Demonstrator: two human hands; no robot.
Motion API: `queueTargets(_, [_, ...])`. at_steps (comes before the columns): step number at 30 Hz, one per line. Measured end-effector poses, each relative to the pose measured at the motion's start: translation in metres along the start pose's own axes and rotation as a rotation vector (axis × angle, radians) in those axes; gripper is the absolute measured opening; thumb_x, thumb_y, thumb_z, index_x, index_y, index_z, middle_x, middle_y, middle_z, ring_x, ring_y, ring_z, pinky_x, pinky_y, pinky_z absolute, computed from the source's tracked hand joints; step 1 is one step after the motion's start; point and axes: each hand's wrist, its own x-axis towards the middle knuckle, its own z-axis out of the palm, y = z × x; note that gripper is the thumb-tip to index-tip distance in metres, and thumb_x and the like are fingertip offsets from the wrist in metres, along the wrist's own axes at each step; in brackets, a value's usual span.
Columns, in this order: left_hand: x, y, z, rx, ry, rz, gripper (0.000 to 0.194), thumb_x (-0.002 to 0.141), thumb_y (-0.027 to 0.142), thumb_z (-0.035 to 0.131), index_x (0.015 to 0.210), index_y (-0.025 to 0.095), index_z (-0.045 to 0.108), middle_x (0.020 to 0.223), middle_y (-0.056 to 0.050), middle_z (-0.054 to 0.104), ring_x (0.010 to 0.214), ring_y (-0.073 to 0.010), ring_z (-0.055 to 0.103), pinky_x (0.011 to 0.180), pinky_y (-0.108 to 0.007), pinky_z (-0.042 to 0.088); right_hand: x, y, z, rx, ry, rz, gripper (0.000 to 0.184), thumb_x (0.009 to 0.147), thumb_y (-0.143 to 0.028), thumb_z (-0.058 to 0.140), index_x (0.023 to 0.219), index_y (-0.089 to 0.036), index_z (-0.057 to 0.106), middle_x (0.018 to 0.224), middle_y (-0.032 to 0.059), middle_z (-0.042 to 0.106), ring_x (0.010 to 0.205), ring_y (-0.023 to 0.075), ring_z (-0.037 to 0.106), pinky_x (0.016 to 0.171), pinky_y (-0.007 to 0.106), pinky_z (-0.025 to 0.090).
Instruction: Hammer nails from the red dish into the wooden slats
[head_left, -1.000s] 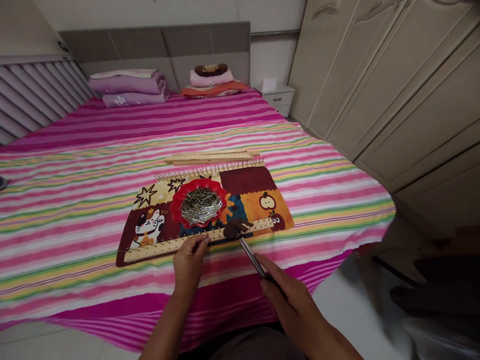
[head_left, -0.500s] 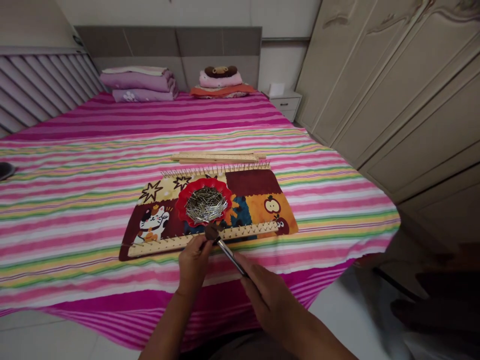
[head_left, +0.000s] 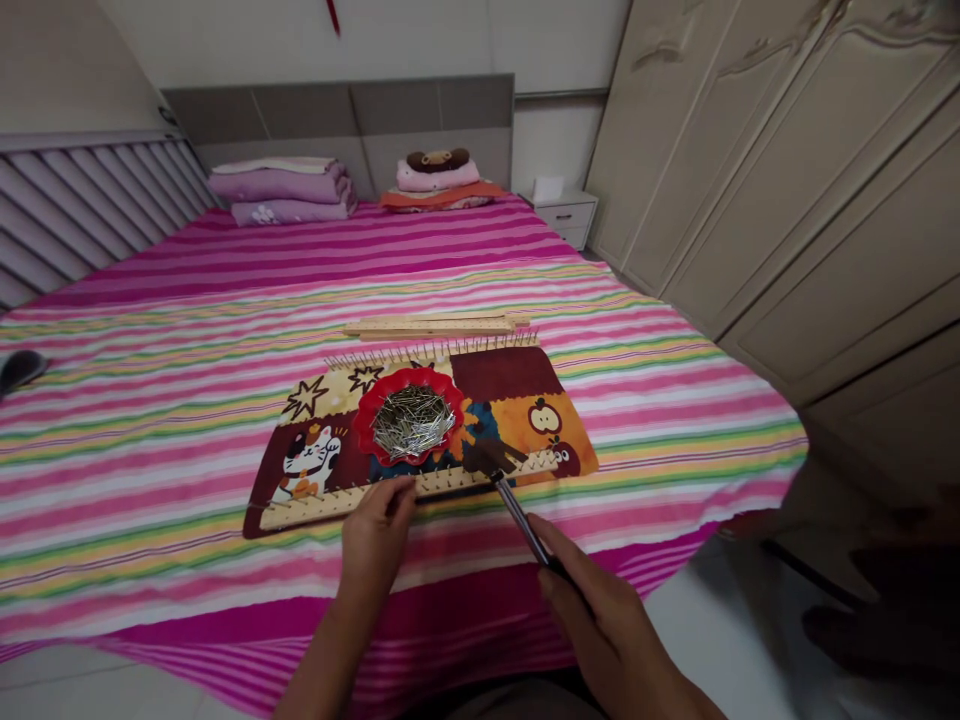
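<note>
My right hand point(head_left: 600, 615) is closed round the handle of a hammer point(head_left: 504, 480), whose dark head hovers over the near wooden strip point(head_left: 330, 497). My left hand point(head_left: 375, 535) is pinched at that strip's edge, apparently on a small nail too small to make out. The strip lies along the near edge of a patterned cloth point(head_left: 517, 390) with a cat and apples. A red bowl point(head_left: 367, 415) full of thin metal nails sits on the cloth just beyond my hands. A row of nails stands along the cloth's far edge.
Two more wooden strips point(head_left: 435, 326) lie beyond the cloth on the striped bedsheet point(head_left: 187, 330). Folded bedding point(head_left: 281, 187) and a plush toy rest at the headboard. A wardrobe point(head_left: 787, 180) stands on the right, a small nightstand point(head_left: 566, 212) in the corner.
The hammer head swung left onto the nail by my left hand, then lifted back to the right. My left hand has stayed pinched at the strip.
</note>
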Motion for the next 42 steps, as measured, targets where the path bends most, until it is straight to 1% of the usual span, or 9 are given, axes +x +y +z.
queueTargets(4, [0.03, 0.009, -0.018, 0.292, 0.068, 0.118, 0.025, 0.079, 0.033, 0.049, 0.088, 0.022, 0.069, 0.09, -0.007, 0.07, 0.084, -0.0206, 0.063, 0.077, -0.029, 0.045, -0.004, 0.01, -0.001, 0.019, 0.002, 0.034, 0.045, 0.093, -0.029, 0.043, 0.138, -0.02, 0.046, 0.103, 0.0052, 0.071, 0.093, 0.0143, 0.067, 0.089, 0.025, 0.05])
queueTargets(7, [0.06, 0.015, -0.017, 0.568, -0.077, 0.169, 0.024, 0.077, 0.028, 0.05, 0.082, 0.021, 0.072, 0.088, -0.01, 0.07, 0.087, -0.0247, 0.062, 0.078, -0.033, 0.043, -0.005, 0.015, 0.0, 0.051, -0.008, 0.046, 0.045, 0.094, -0.03, 0.042, 0.138, -0.02, 0.045, 0.105, 0.0053, 0.071, 0.099, 0.0139, 0.066, 0.089, 0.023, 0.049])
queueTargets(10, [0.081, 0.02, -0.008, 0.745, -0.221, 0.102, 0.024, 0.077, 0.027, 0.049, 0.078, 0.024, 0.073, 0.09, -0.01, 0.071, 0.088, -0.0277, 0.063, 0.074, -0.036, 0.042, -0.007, 0.018, 0.002, 0.087, -0.011, 0.062, 0.045, 0.094, -0.031, 0.042, 0.137, -0.02, 0.045, 0.096, 0.0034, 0.072, 0.09, 0.0116, 0.068, 0.084, 0.019, 0.05])
queueTargets(17, [0.099, 0.027, -0.004, 0.799, -0.46, 0.006, 0.019, 0.072, 0.029, 0.054, 0.078, 0.027, 0.072, 0.086, -0.006, 0.073, 0.086, -0.0241, 0.064, 0.071, -0.031, 0.038, -0.007, 0.024, 0.005, 0.106, -0.008, 0.101, 0.045, 0.094, -0.034, 0.041, 0.137, -0.02, 0.046, 0.102, 0.0039, 0.073, 0.09, 0.0122, 0.068, 0.08, 0.018, 0.052])
queueTargets(23, [0.098, 0.026, -0.012, 0.746, -0.426, 0.021, 0.024, 0.08, 0.027, 0.044, 0.083, 0.02, 0.066, 0.087, -0.008, 0.071, 0.081, -0.0197, 0.063, 0.067, -0.027, 0.038, -0.009, 0.026, 0.004, 0.088, -0.056, 0.114, 0.046, 0.095, -0.034, 0.04, 0.138, -0.019, 0.044, 0.095, 0.0035, 0.073, 0.087, 0.0126, 0.068, 0.081, 0.02, 0.052])
queueTargets(28, [0.096, 0.023, -0.024, 0.493, -0.301, -0.034, 0.019, 0.077, 0.03, 0.046, 0.073, 0.019, 0.061, 0.071, -0.004, 0.067, 0.067, -0.0176, 0.059, 0.062, -0.027, 0.038, -0.01, 0.026, 0.006, 0.125, -0.022, 0.118, 0.047, 0.094, -0.036, 0.041, 0.138, -0.02, 0.044, 0.113, 0.0054, 0.069, 0.099, 0.0126, 0.066, 0.089, 0.021, 0.048])
queueTargets(31, [0.091, 0.018, -0.028, 0.081, -0.232, -0.096, 0.02, 0.069, 0.037, 0.055, 0.068, 0.018, 0.059, 0.063, -0.001, 0.063, 0.06, -0.015, 0.056, 0.061, -0.026, 0.04, -0.01, 0.027, 0.008, 0.104, -0.013, 0.112, 0.046, 0.094, -0.036, 0.043, 0.137, -0.021, 0.046, 0.115, 0.0059, 0.069, 0.104, 0.0136, 0.064, 0.091, 0.022, 0.047])
queueTargets(35, [0.077, 0.012, -0.035, -0.481, -0.206, -0.266, 0.039, 0.049, 0.044, 0.073, 0.075, 0.016, 0.061, 0.061, -0.001, 0.065, 0.058, -0.0141, 0.058, 0.061, -0.028, 0.046, -0.011, 0.025, 0.009, 0.119, -0.005, 0.1, 0.046, 0.094, -0.038, 0.042, 0.136, -0.022, 0.047, 0.109, 0.0049, 0.071, 0.096, 0.0136, 0.067, 0.085, 0.021, 0.051])
queueTargets(42, [0.04, 0.01, -0.057, -0.651, -0.184, -0.43, 0.043, 0.043, 0.036, 0.082, 0.08, 0.015, 0.072, 0.081, -0.008, 0.073, 0.071, -0.015, 0.064, 0.068, -0.026, 0.051, -0.012, 0.019, 0.009, 0.061, -0.021, 0.095, 0.046, 0.094, -0.034, 0.041, 0.137, -0.018, 0.045, 0.077, 0.0014, 0.068, 0.067, 0.0117, 0.063, 0.073, 0.02, 0.052])
